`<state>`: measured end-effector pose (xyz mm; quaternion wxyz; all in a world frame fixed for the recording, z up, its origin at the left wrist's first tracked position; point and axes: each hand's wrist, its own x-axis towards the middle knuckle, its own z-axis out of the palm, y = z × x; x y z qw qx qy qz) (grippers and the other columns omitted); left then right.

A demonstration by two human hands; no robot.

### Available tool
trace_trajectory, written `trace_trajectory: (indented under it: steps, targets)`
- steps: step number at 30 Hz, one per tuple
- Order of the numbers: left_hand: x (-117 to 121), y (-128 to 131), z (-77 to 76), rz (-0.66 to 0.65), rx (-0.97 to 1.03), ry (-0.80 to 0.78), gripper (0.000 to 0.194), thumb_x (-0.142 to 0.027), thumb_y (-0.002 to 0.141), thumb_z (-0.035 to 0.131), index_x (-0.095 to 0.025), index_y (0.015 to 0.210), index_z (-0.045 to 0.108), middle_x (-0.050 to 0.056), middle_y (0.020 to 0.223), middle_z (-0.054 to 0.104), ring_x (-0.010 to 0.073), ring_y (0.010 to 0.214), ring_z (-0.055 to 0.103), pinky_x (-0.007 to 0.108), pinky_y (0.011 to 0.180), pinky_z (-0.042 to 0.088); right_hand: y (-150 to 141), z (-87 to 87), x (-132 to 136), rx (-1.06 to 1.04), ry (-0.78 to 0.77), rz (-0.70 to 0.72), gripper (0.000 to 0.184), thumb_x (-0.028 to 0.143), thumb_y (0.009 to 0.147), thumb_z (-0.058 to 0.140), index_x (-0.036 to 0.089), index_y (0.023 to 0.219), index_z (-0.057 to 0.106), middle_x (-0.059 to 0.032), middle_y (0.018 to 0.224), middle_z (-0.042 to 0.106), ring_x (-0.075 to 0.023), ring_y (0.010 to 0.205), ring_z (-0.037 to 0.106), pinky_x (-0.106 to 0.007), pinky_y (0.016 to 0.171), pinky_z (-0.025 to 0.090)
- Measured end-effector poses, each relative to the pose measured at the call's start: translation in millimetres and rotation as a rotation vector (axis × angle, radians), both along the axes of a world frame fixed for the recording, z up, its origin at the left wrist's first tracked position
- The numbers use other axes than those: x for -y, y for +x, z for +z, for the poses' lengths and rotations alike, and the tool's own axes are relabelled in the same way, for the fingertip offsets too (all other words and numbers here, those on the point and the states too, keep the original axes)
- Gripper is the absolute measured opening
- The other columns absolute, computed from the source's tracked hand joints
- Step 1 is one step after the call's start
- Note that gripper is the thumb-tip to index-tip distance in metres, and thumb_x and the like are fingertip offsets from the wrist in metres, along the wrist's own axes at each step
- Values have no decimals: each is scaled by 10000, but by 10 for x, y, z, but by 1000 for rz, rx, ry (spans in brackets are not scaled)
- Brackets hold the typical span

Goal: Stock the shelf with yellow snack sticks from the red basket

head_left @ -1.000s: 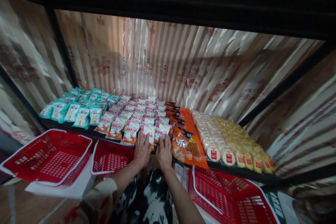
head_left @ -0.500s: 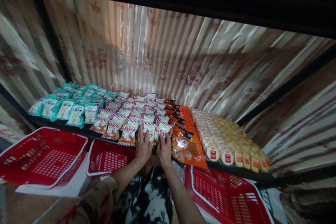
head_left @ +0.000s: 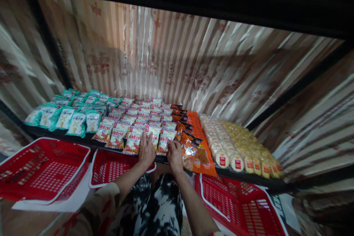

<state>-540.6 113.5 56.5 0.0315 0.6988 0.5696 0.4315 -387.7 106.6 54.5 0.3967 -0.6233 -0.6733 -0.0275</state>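
My left hand [head_left: 147, 151] lies with fingers stretched out against a white-and-red snack bag [head_left: 153, 135] in the front row of the shelf. At the lower right edge of the neighbouring snack bag [head_left: 166, 141], my right hand [head_left: 175, 155] rests with its fingers bent and slightly apart. Neither bag is lifted. Several more bags of this kind, with striped top edges, stand in rows behind and to the left. Just right of my right hand are overlapping orange snack packs [head_left: 199, 151].
Teal-and-white bags [head_left: 76, 121] fill the shelf's left end. Clear packs of round white biscuits [head_left: 221, 159] and yellow packs [head_left: 257, 166] stand on the right. Red baskets [head_left: 45, 169] sit below the shelf edge. A dark bar [head_left: 177, 14] crosses overhead.
My left hand has slid slightly left on the bags. The right hand's fingers have bent and drawn back to the end bag's lower edge. The front bags sit straighter.
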Motion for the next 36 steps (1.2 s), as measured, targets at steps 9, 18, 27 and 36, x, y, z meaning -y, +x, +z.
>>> trace_trajectory:
  steps: [9,18,27,36]
  targets:
    - [13,78,-132,-8,-72,5,617,-71,787,430,-120,1390,309,174,1527,42,314,1397,84,489,1069,294,-148,-35,77,173,-17,-94,367,139,829,380,84,1153,544,-198,1324,413,-280,1227,368,-452,980,399]
    - [8,106,-333,-35,-102,-7,642,-186,871,398,-134,1450,127,177,1528,10,299,1401,34,496,1074,285,-229,-204,87,214,30,-49,528,137,854,378,100,1380,339,-165,1496,214,-283,1384,137,-505,1051,325]
    - [4,73,-288,-15,-194,90,636,-93,853,403,-202,1441,186,144,1533,-33,298,1402,19,506,1069,293,-247,-188,141,329,78,-54,536,137,872,385,165,1403,319,-105,1523,161,-277,1387,126,-472,1049,334]
    - [-16,51,-298,-19,-219,119,680,-40,825,404,-168,1446,157,165,1527,22,291,1401,15,517,1079,282,-268,-191,153,391,24,-107,474,187,889,386,178,1362,403,-122,1494,251,-279,1376,162,-447,1011,345]
